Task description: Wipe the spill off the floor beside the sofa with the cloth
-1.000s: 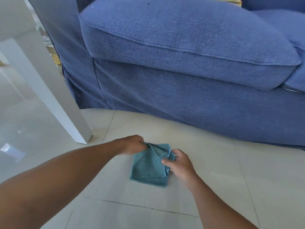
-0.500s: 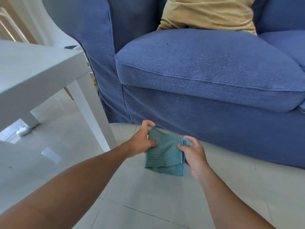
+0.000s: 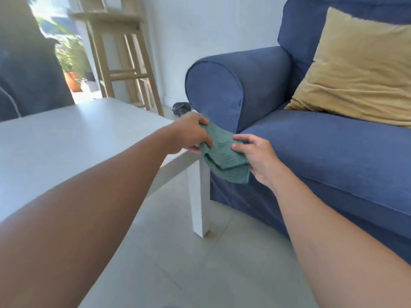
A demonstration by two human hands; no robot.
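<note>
A folded teal cloth (image 3: 224,155) hangs in the air between my hands, level with the table top and in front of the blue sofa (image 3: 329,152). My left hand (image 3: 191,135) pinches its upper left edge. My right hand (image 3: 255,155) grips its right side, thumb on top. The pale tiled floor (image 3: 184,263) lies below between table and sofa; no spill shows on it.
A white table (image 3: 66,138) fills the left, one leg (image 3: 199,198) standing close to the sofa's front corner. A tan cushion (image 3: 358,72) rests on the sofa seat. A wooden stool (image 3: 124,58) and a dark small object (image 3: 181,107) are by the far wall.
The cloth was lying on the floor a second ago; both hands have lifted it up to table height. The view has swung upward to the sofa arm and table top.
</note>
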